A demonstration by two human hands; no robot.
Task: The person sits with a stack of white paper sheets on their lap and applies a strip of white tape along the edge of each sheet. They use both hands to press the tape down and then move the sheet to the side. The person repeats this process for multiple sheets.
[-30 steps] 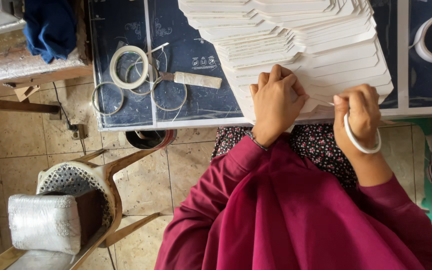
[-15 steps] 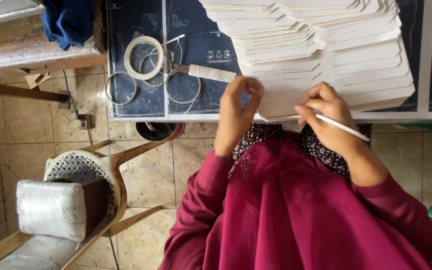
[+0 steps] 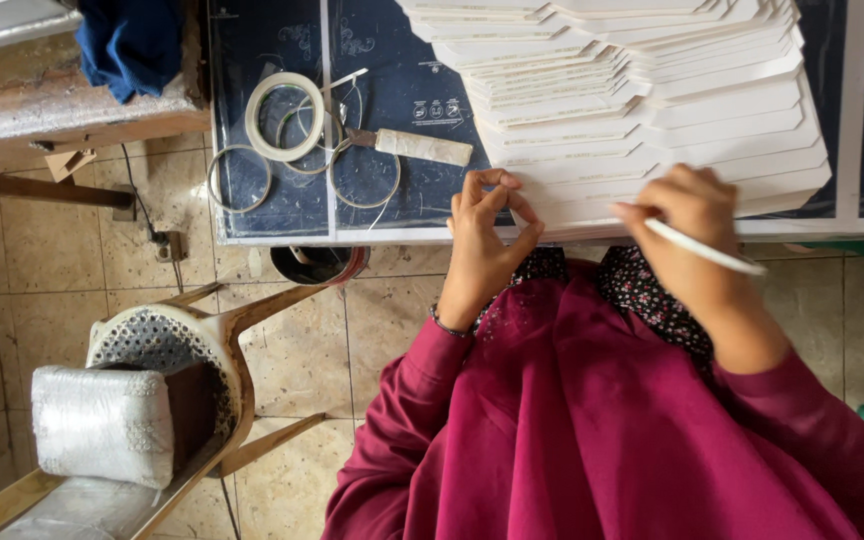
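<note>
— So, head view: what are the hands doing?

— Left hand point(image 3: 487, 240) sits at the table point(image 3: 282, 236) edge, thumb and forefinger pinched together at the near edge of the sheets point(image 3: 652, 120). Whether it actually has a sheet nipped, I cannot tell. Right hand point(image 3: 687, 225) is closed around a tape ring point(image 3: 704, 248), seen edge-on, resting on the lowest sheets.

— And the stack?

— Fanned out in steps across the dark mat, its near edge overhanging towards the lap.

— What could go wrong?

— I'd judge the fan is the weak point: a tug on one sheet could drag its neighbours and slide the lot off the edge. The ring could also slip from the fingers while that hand presses down.

— Anything else close?

— Spare rings point(image 3: 285, 117) and a wrapped-handle tool point(image 3: 422, 147) lie to the left, well apart; a chair point(image 3: 192, 340) stands below.
</note>
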